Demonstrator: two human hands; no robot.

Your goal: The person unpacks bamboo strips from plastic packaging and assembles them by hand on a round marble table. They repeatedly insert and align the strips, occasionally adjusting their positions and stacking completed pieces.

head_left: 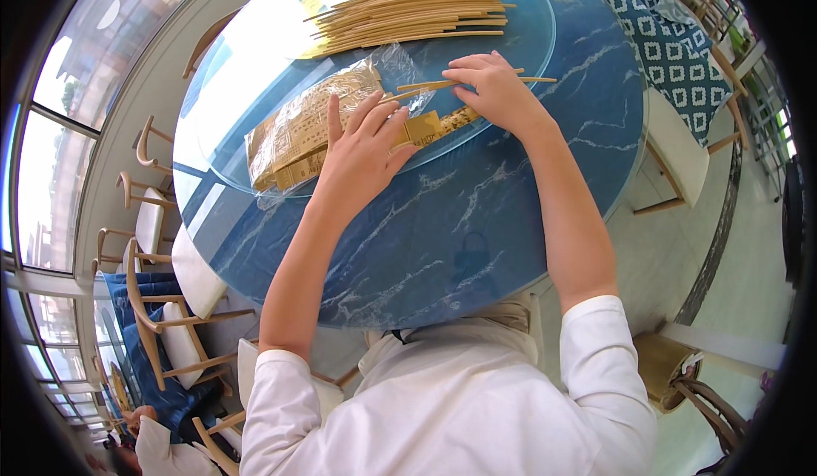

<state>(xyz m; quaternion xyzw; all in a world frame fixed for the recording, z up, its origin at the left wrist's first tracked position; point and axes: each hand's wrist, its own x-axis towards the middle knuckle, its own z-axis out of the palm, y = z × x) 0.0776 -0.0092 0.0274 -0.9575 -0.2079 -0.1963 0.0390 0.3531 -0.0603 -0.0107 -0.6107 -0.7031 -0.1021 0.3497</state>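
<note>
My right hand (498,93) pinches a pair of thin wooden chopsticks (425,86) that run nearly level, their ends showing on both sides of the fingers. A brown paper chopstick sleeve (423,127) with a dark-patterned end lies just below them. My left hand (362,152) has its thumb and fingertips about the sleeve's left part, the other fingers spread. Under and left of that hand is a stack of printed brown paper sleeves (294,127) in crinkled clear plastic wrap (396,63). Beyond both hands rests a large pile of loose chopsticks (417,12).
A round glass turntable (545,33) sits on the blue marbled table (442,255). Wooden chairs with white seats (183,340) stand at the left by the windows. A patterned cloth (655,42) and a white chair (681,152) are at the right. Another person (162,446) shows at the lower left.
</note>
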